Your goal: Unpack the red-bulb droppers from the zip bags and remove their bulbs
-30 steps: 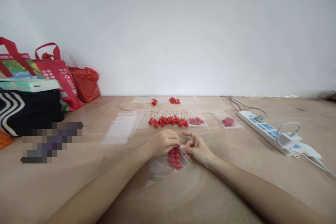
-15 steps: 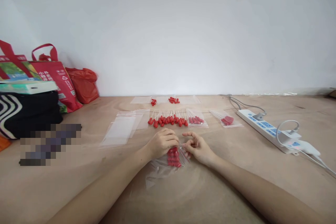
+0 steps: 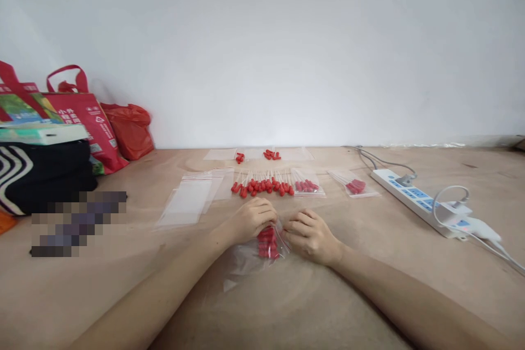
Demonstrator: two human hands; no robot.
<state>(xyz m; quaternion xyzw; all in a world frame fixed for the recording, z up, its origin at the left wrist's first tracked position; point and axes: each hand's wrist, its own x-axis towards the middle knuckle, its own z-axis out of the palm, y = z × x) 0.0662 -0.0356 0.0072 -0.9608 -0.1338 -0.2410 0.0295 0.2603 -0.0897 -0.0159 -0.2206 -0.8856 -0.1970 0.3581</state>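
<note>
A clear zip bag [image 3: 241, 262] lies near the table's front, with a cluster of red tips [image 3: 268, 244] inside it. My left hand [image 3: 252, 221] is closed over the bag's far edge, its fingertips pinching the plastic. My right hand [image 3: 312, 236] has its fingers curled onto the bag's red-lined zip edge at the right; the fingertips are partly hidden. Just beyond my hands, a row of white sticks with red heads [image 3: 262, 186] lies spread on the table. Flat, clear zip bags [image 3: 186, 205] overlap to the left of that row.
Two bags of red-tipped sticks, one [image 3: 309, 187] beside the row and another [image 3: 355, 187] farther right, lie flat. More red pieces [image 3: 272, 155] lie by the wall. A power strip [image 3: 418, 199] with cables stands right; shopping bags [image 3: 94, 126] and dark striped fabric [image 3: 49, 175] crowd the left.
My right hand's fingers have gone from partly extended to curled in at the bag's zip edge. The bag and my left hand have shifted slightly left.
</note>
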